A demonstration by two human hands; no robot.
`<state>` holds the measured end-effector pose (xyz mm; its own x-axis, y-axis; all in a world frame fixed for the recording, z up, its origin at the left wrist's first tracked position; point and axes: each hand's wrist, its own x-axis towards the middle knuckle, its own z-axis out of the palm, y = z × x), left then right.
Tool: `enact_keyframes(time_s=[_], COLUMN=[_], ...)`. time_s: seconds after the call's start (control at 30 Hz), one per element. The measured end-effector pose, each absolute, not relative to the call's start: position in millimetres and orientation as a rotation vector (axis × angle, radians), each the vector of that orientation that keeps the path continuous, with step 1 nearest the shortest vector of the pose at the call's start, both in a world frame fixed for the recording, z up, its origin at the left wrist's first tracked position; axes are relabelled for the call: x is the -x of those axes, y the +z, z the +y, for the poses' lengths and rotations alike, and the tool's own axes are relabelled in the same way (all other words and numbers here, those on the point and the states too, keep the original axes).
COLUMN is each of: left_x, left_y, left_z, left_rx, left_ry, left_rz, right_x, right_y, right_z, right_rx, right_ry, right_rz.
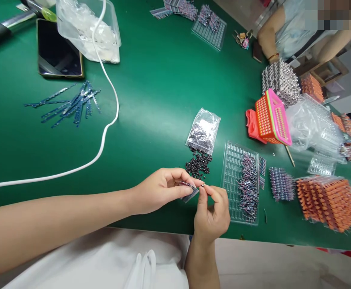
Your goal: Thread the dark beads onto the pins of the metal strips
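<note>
left grip (pixel 159 190) clenches a striped strip (pixel 189 194); right grip (pixel 213 212) pinches a tiny bead (pixel 202 185).

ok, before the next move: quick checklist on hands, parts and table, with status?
1. Left hand grips the comb-like strip: ok.
2. Right hand pinches the tiny piece between its fingers: ok.
3. Tiny piece seated on the strip: cannot tell, too small to see.
4. Loose dark beads contained: not ok, spread on the green table below the plastic bag.
5. White cable away from both hands: ok.
6. Clear tray close to the right hand: ok.
</note>
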<state>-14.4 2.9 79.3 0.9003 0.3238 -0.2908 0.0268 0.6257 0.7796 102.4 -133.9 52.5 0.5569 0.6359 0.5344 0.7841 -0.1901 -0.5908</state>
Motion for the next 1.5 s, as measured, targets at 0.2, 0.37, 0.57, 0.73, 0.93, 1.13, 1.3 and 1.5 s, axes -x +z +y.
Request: enact_keyframes(time_s=[0.2, 0.37, 0.57, 0.73, 0.93, 1.13, 1.3, 1.5], left_x=[16.7, 18.3, 18.9, 18.6, 19.6, 20.1, 20.7, 19.5], left_y=[76.7, 73.7, 74.4, 73.4, 73.4, 72.7, 73.0, 76.5], left_z=[-2.1, -4.0, -3.6, -6.2, -9.9, -11.4, -10.7, -8.2], left_rx=[-0.957, -1.195, -1.416, -1.540, -1.634, -1.651, -1.577, -1.555], left_ry=[0.218, 0.324, 0.400, 0.499, 0.543, 0.565, 0.535, 0.514], left_rz=[0.409, 0.339, 0.267, 0.223, 0.199, 0.197, 0.198, 0.193], right_x=[-102.6, -102.9, -102.8, -101.9, -100.8, -100.3, -100.4, -102.0], right_y=[52.8, 52.4, 50.9, 50.4, 48.2, 46.7, 48.6, 50.5], right_z=[-132.7, -132.0, -132.8, -133.1, -133.9, -133.9, -133.1, -132.9], right_rx=[1.891, 1.842, 1.809, 1.826, 1.836, 1.837, 1.823, 1.735], right_ry=[-0.233, -0.254, -0.259, -0.322, -0.351, -0.380, -0.337, -0.171], right_rz=[-1.182, -1.157, -1.120, -1.153, -1.144, -1.153, -1.129, -1.056])
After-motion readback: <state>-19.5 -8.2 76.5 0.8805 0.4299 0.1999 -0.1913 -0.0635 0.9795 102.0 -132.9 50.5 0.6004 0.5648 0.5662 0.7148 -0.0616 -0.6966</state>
